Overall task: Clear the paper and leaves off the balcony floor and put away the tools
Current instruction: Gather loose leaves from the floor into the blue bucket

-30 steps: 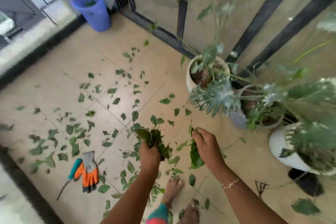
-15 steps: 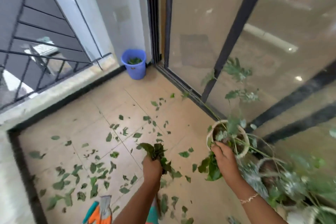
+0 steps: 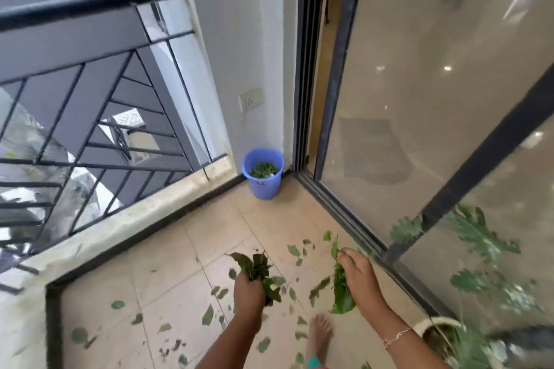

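- Blue bin (image 3: pixel 263 174) in far corner, beside railing (image 3: pixel 90 4).
- Loose leaves (image 3: pixel 207 314) strewn across floor (image 3: pixel 180 263) before it.
- Left hand (image 3: pixel 248 290), right hand (image 3: pixel 356 275): fingers clamped on leaf bunches (image 3: pixel 254 263).

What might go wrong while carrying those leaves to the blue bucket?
1. The leaf bunches in the left hand and right hand look loose, so bits may drop before reaching the bucket in the far corner.
2. A bare foot steps among scattered leaves on smooth tiles; a slip seems possible.
3. The railing has open gaps, so a breeze might carry loose leaves outside.
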Demonstrator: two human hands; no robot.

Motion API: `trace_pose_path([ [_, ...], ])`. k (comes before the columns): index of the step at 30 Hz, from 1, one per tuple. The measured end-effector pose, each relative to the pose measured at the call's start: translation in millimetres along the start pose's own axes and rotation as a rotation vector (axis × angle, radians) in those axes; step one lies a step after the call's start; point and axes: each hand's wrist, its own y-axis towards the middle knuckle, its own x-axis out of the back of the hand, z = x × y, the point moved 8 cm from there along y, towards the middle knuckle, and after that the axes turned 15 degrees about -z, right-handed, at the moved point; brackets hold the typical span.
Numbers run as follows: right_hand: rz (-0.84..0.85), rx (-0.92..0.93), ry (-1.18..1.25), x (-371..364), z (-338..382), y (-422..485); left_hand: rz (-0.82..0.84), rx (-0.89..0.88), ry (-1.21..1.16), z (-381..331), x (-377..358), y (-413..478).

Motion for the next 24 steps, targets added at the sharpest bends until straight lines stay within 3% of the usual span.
trace_pose_path([
  [14,0.162,0.081,-0.047,-114,90,279,-0.201,0.101,-0.070,-143,-95,198],
  [24,0.117,0.005,-0.014,-229,121,418,-0.174,0.095,-0.072,-231,-130,338],
])
